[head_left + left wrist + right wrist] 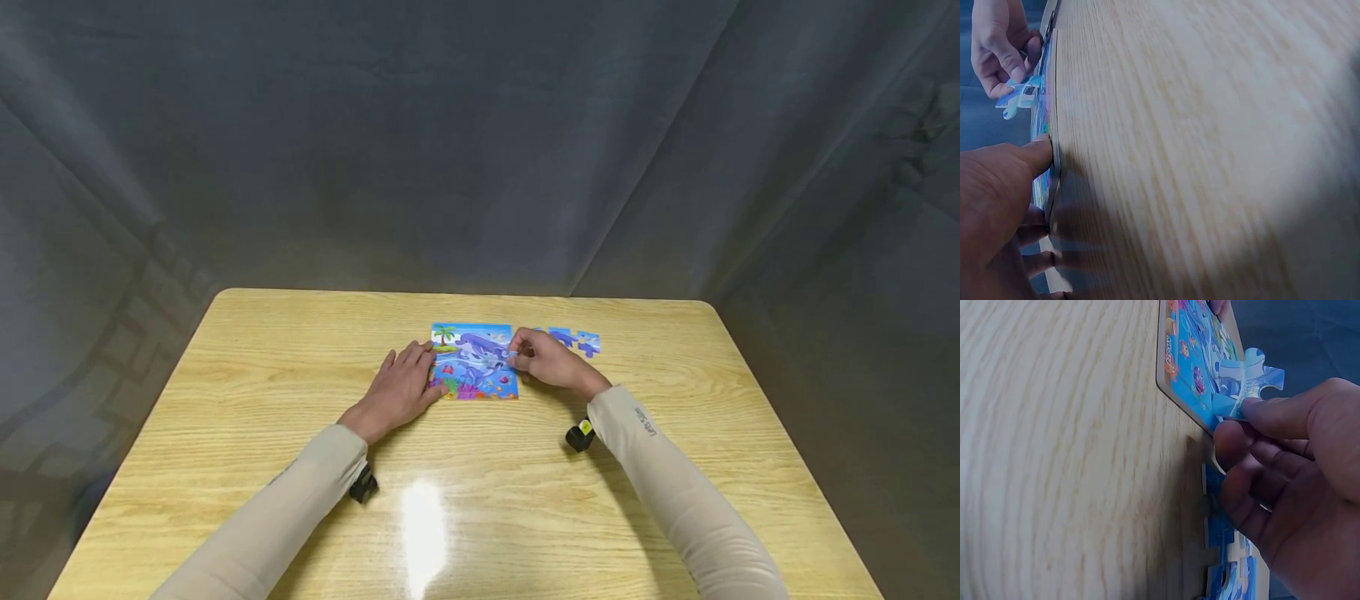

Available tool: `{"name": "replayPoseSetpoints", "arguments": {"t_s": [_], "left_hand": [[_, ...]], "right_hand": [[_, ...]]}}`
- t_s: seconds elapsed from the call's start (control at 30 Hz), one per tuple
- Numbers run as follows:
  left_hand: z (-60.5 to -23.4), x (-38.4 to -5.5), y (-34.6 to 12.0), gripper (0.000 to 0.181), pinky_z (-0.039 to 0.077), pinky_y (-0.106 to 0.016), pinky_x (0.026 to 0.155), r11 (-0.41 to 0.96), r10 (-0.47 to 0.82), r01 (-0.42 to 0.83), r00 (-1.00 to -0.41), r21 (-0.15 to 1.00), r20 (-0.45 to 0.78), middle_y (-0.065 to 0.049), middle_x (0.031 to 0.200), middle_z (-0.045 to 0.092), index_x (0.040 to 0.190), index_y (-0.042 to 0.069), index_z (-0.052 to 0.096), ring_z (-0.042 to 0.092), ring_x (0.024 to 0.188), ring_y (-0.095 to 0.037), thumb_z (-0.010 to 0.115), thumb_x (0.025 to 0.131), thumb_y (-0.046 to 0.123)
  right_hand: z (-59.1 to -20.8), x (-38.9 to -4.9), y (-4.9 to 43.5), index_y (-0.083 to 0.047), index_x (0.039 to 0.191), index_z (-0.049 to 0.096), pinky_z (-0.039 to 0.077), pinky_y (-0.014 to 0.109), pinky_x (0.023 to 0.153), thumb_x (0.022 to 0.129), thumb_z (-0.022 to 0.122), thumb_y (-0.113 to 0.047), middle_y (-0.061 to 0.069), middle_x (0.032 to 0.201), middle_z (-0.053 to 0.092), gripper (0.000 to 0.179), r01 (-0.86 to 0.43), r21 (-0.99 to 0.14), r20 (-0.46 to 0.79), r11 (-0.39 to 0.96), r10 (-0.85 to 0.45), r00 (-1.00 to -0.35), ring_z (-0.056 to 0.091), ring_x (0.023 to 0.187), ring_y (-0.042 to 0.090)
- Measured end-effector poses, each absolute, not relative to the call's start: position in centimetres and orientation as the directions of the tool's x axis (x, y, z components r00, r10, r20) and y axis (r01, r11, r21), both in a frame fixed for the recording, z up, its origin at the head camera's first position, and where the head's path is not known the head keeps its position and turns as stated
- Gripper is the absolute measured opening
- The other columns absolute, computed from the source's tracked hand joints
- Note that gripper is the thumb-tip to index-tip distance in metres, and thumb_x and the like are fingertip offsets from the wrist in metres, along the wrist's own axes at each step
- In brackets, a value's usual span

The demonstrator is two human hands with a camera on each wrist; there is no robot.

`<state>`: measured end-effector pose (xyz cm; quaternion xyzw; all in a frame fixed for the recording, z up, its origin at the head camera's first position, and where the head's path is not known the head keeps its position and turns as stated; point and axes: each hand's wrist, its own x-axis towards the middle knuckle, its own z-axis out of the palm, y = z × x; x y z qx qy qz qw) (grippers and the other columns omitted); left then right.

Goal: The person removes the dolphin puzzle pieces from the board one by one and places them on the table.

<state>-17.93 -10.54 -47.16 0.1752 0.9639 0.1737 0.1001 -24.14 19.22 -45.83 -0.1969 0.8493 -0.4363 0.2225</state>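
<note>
A jigsaw puzzle (468, 375) with dolphins, a palm tree and sea life lies on the table. My left hand (402, 385) rests along its left edge, fingers extended and thumb (1038, 156) touching the lower left corner. Over the right side of the board, my right hand (551, 360) pinches a blue puzzle piece (1250, 381) between thumb and forefinger. In the right wrist view that piece is raised and tilted above the picture. The left wrist view also shows the held piece (1019, 97) beyond my left thumb.
Loose puzzle pieces (588, 343) lie right of the board, partly hidden behind my right hand. The wooden table (495, 517) has a glare spot near its front. A dark curtain (420, 167) hangs behind it.
</note>
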Motion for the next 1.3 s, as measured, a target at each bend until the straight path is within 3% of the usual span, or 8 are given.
{"name": "replayPoseSetpoints", "arguments": {"t_s": [0.37,0.67,0.9,1.3], "left_hand": [[-47.1,-17.8,-10.5,0.071,0.019,-0.069,0.132,0.878,0.372,0.304,-0.920,0.370,-0.127,-0.017,0.176,0.030,0.162,0.001,0.040,0.023,0.166,-0.041,0.059,0.109,0.046],[-47.2,-17.7,-10.5,0.073,0.018,-0.069,0.133,0.879,0.368,0.296,-0.920,0.374,-0.134,-0.017,0.176,0.029,0.163,0.001,0.038,0.022,0.166,-0.041,0.059,0.109,0.045],[-47.1,-17.7,-10.5,0.072,0.018,-0.069,0.133,0.878,0.370,0.300,-0.920,0.371,-0.132,-0.017,0.176,0.029,0.163,0.002,0.039,0.023,0.166,-0.041,0.059,0.109,0.045],[-47.1,-17.8,-10.3,0.072,0.018,-0.069,0.132,0.873,0.374,0.303,-0.919,0.382,-0.126,-0.017,0.176,0.029,0.163,0.001,0.039,0.022,0.166,-0.041,0.059,0.109,0.045]], "right_hand": [[-45.4,-24.0,20.0,-0.002,0.112,0.059,0.056,0.034,0.070,0.110,0.059,-0.012,0.014,0.108,0.062,0.010,-0.073,-0.848,-0.211,0.524,-0.462,-0.861,0.064,0.076,0.025],[-45.7,-23.9,21.6,-0.003,0.110,0.061,0.055,0.032,0.067,0.108,0.062,-0.011,0.012,0.100,0.063,0.008,-0.064,-0.835,-0.208,0.547,-0.421,-0.883,0.062,0.075,0.023],[-45.5,-23.6,23.2,-0.004,0.110,0.060,0.046,0.032,0.058,0.109,0.060,-0.012,0.010,0.094,0.060,0.008,-0.056,-0.831,-0.212,0.554,-0.407,-0.888,0.056,0.069,0.024],[-44.8,-23.6,24.8,0.001,0.117,0.061,0.054,0.037,0.061,0.108,0.061,-0.007,0.013,0.098,0.061,0.013,-0.072,-0.831,-0.166,0.552,-0.370,-0.914,0.059,0.072,0.025]]}}
